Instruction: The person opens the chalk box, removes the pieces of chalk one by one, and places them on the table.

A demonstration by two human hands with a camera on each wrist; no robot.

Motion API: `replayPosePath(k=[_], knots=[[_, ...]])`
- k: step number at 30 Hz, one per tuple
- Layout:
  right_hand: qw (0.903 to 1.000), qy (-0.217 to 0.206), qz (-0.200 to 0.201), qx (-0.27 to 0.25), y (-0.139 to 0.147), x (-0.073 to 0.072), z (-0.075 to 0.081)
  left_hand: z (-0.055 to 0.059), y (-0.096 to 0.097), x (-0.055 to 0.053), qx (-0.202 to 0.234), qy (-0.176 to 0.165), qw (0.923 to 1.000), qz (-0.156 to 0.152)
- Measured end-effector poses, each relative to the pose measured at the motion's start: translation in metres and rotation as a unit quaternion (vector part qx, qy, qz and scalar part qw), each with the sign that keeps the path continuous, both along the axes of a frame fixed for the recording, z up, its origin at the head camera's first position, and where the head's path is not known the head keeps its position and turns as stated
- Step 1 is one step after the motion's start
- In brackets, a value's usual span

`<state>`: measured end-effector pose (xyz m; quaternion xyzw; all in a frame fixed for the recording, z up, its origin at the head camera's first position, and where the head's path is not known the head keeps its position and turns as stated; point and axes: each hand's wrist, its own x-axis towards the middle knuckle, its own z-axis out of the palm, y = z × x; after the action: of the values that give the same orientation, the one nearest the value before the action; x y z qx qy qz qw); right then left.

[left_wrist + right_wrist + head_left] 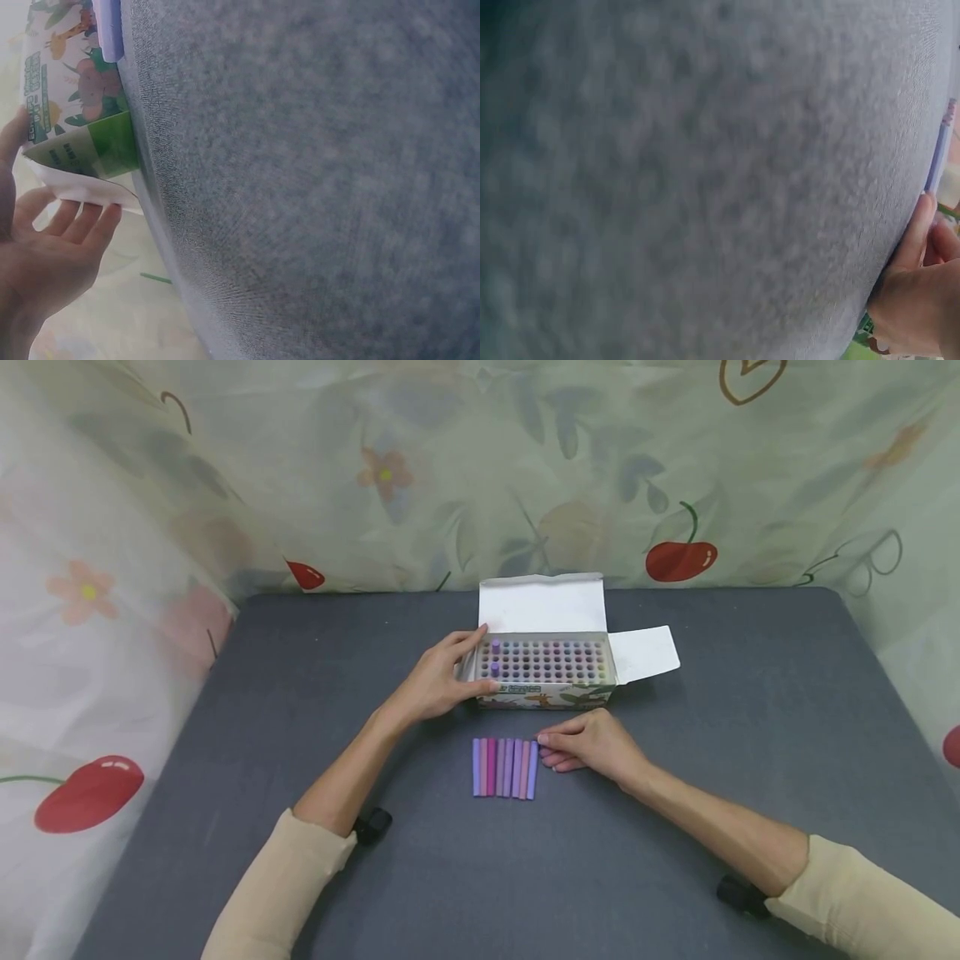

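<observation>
An opened cardboard box [545,697] with a printed front holds a tray of many small round holes [551,660]. Two purple chalk sticks [495,669] poke up at the tray's left end. My left hand [438,677] grips the box's left end, thumb at the front edge and fingers by the side flap [79,184]. Several purple and pink chalk sticks [501,768] lie side by side on the table in front of the box. At the right end of that row, my right hand [596,747] pinches the top of a light purple chalk stick [532,772].
The box's white lid [542,603] stands raised at the back, and a white side flap [643,653] juts out to the right. Everything stands on a dark grey table [300,677]. A patterned curtain [480,468] hangs behind it and along both sides.
</observation>
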<state>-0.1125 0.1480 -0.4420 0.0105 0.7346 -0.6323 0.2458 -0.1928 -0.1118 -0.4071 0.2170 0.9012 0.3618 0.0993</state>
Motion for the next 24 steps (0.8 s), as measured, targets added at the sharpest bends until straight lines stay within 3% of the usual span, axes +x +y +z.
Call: replayPosePath(k=[12, 24], knots=[[0.9993, 0.013, 0.033, -0.014, 0.002, -0.004, 0.007, -0.001, 0.001, -0.001, -0.001, 0.004, 1.0000, -0.001], [0.9859, 0.132, 0.102, -0.006, -0.002, -0.015, 0.034, 0.000, 0.000, -0.001, -0.003, 0.011, 0.9999, -0.001]])
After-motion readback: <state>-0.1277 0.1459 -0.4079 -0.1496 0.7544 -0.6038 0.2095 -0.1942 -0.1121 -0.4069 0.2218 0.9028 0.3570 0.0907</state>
